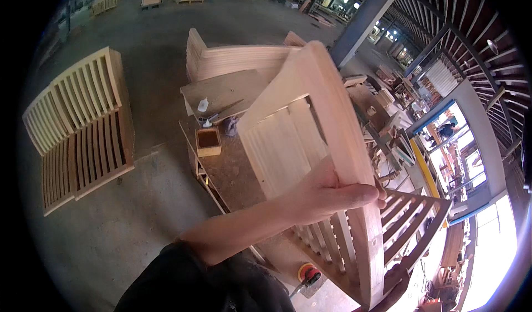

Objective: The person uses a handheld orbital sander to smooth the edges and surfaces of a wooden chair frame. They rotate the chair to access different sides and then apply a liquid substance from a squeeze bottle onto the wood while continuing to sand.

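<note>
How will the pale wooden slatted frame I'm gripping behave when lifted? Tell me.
The pale wooden slatted frame is probably stiff, given its thick rail. Its size and solid-looking wood suggest weight. It may swing awkwardly, as the left hand grips it along one edge.

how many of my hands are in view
2: the left hand grips the wooden frame partway along its edge; the right hand is near its lower end, partly hidden.
</note>
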`<state>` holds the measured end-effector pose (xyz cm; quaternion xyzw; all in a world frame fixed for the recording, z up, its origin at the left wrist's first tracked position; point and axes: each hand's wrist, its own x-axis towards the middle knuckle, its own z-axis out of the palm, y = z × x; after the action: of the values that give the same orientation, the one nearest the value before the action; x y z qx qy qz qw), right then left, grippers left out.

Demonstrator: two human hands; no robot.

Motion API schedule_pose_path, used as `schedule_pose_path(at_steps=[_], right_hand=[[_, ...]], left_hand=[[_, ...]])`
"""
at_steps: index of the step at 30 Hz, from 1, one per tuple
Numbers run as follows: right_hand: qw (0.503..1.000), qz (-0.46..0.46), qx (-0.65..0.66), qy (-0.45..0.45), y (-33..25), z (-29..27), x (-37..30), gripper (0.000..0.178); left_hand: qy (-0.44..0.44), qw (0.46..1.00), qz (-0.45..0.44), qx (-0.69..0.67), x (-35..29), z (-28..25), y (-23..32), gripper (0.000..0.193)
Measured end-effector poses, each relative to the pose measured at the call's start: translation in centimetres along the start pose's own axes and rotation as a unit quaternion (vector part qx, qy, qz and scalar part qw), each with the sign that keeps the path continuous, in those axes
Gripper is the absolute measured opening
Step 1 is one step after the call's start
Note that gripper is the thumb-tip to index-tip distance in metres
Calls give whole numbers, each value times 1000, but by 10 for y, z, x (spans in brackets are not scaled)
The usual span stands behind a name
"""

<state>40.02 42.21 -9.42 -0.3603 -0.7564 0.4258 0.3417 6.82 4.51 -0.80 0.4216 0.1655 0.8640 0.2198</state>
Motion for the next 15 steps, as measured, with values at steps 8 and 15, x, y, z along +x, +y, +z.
schedule_pose_path(at_steps=[8, 15], right_hand=[[737, -70, -651, 167, 21, -40, 36, 39], [845, -41, 533, 0, -82, 25, 12, 42]], left_hand=[[-45, 996, -33, -75, 19, -46, 8, 27], [94, 991, -29, -94, 25, -107, 55, 37]])
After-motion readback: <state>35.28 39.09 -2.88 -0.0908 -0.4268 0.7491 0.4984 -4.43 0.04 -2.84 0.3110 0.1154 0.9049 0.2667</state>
